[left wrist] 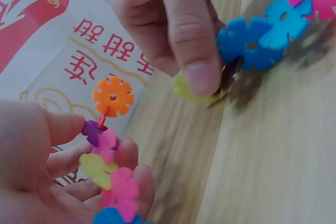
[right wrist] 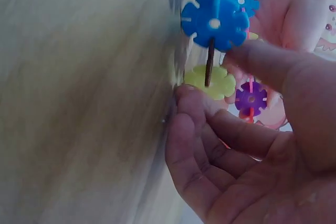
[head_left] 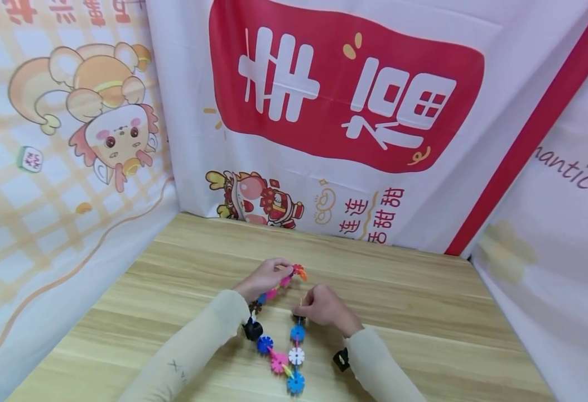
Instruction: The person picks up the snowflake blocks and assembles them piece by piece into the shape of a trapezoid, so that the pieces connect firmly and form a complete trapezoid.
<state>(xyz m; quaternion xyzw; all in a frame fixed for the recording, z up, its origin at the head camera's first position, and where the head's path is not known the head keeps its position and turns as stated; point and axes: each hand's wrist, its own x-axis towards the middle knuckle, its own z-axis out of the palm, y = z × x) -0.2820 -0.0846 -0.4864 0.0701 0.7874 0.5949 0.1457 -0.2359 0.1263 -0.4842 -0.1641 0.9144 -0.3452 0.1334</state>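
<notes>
A chain of colourful notched plastic snowflake discs loops over the table between both hands, its bend nearest the body. My left hand holds one end up, thumb and fingers on the purple disc. Past it, a red disc seen edge-on and an orange disc stick out free. Pink and yellow discs run across the left fingers. At the other end, my right hand pinches a yellow disc, joined through a dark brown disc to a blue disc. The two chain ends are apart.
The wood-grain table lies under the hands. Printed cloth hangs behind as a back wall and along both sides. Black wrist-worn devices sit at the cuffs, the left one close to the chain.
</notes>
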